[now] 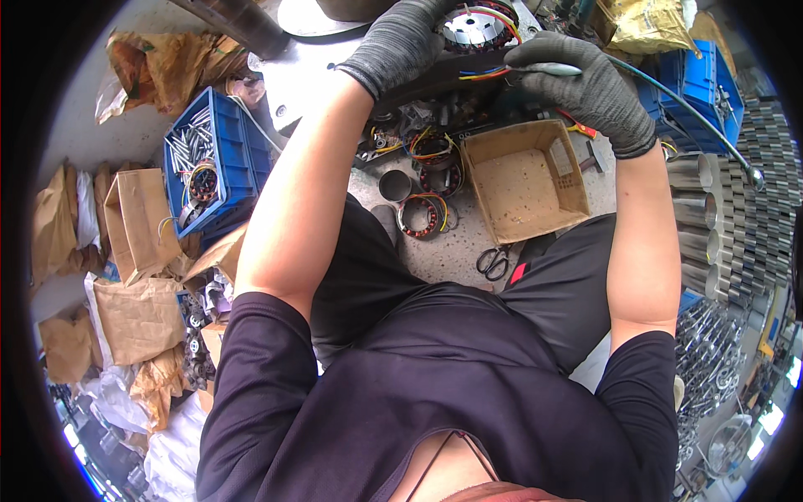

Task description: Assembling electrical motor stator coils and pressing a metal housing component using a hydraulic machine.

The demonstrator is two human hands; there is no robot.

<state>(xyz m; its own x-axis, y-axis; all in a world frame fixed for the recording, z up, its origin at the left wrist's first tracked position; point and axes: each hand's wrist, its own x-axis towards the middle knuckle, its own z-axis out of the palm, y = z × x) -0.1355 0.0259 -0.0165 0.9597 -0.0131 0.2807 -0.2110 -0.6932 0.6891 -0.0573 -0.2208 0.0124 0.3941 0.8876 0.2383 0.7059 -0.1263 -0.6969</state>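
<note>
My right hand point(590, 90), in a dark grey knit glove, is closed around a bundle of wires point(485, 74). Their blue, yellow and red ends stick out to its left. A pale, pointed grey piece point(556, 69) lies along its fingers; its kind is unclear. At the top edge, a round motor stator point(477, 30) with a silvery centre and coloured leads sits between my hands. My left hand point(397, 52), gloved alike, is beside the stator's left edge with curled fingers. Its fingertips are partly cut off, so what they grip is hidden.
Below my hands stand an open cardboard box point(520, 184), a wound stator point(420, 216) and black-handled scissors point(493, 263). A blue crate point(213, 163) of metal rods is at left. A hose point(694, 117) crosses at right, near stacked metal cylinders point(698, 222).
</note>
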